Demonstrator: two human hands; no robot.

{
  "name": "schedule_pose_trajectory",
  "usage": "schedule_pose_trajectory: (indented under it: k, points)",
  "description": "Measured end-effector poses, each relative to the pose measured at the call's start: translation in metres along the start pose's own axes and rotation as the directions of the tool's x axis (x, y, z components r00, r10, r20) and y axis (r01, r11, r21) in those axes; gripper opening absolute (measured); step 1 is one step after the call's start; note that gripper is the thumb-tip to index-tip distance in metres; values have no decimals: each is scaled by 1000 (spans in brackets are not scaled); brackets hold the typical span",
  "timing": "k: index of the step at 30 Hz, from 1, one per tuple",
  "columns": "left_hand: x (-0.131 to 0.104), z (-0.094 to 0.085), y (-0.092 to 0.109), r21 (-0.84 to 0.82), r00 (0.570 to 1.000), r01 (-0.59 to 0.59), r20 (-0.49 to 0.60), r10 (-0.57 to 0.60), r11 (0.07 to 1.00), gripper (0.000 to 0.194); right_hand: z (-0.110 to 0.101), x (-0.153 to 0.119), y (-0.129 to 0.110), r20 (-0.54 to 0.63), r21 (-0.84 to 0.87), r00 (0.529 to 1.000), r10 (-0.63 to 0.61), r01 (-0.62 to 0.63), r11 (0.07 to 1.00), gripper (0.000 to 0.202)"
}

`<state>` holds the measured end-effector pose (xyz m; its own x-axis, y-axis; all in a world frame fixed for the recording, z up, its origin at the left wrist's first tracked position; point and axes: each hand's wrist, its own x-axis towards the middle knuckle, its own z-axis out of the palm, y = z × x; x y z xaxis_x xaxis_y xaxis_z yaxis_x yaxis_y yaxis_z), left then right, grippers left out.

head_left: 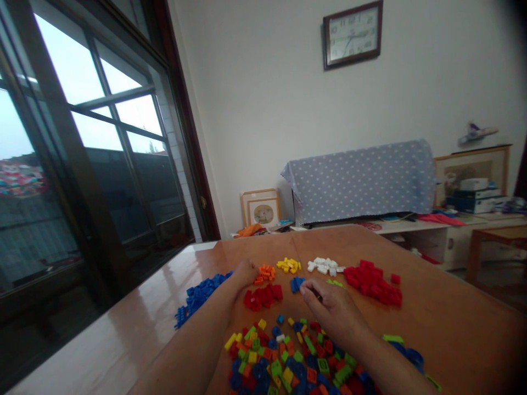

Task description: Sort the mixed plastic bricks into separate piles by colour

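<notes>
My left hand [246,272] reaches to the left edge of a small orange brick pile [265,273], its fingers bent; whether anything is between them is hidden. My right hand [325,299] is curled beside a few blue bricks [296,283], thumb and fingers together, and what they hold, if anything, is too small to name. A smaller red pile [263,297] lies between the hands. Nearest to me spreads a large heap of mixed coloured bricks [288,356], partly under my right forearm.
Blue bricks [201,293] lie beyond my left forearm on the wooden table [444,318]. Yellow [289,265] and white bricks [324,266] sit farther back, with a large red pile [373,282] to the right. Blue and green pieces [411,356] lie right of my right forearm.
</notes>
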<state>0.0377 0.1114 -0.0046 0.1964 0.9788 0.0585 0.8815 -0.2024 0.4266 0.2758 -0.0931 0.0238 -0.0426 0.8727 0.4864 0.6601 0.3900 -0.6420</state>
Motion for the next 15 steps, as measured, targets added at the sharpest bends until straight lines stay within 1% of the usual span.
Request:
schedule_pose_trajectory:
  k: [4, 7, 10, 12, 13, 15]
  points:
    - [7, 5, 3, 35, 1000, -17, -6, 17, 999, 12, 1, 0, 2, -9, 1, 1000, -7, 7, 1000, 28]
    - [9, 8, 4, 64, 1000, -23, 3, 23, 998, 13, 1, 0, 2, -16, -3, 1000, -5, 5, 1000, 29]
    - [10, 12, 6, 92, 999, -20, 48, 16, 996, 9, 2, 0, 3, -23, -10, 1000, 0, 0, 1000, 29]
    - [12, 14, 7, 107, 997, -14, 71, 7, 994, 14, 1, 0, 2, -23, -7, 1000, 1, -2, 1000, 28]
    - [14, 14, 7, 111, 998, -11, 69, 3, 994, 16, 1, 1, 2, -20, -4, 1000, 2, -2, 1000, 28]
    - [17, 16, 7, 110, 1000, -2, 30, -1, 994, 12, 1, 1, 3, -16, 2, 1000, 1, -1, 1000, 28]
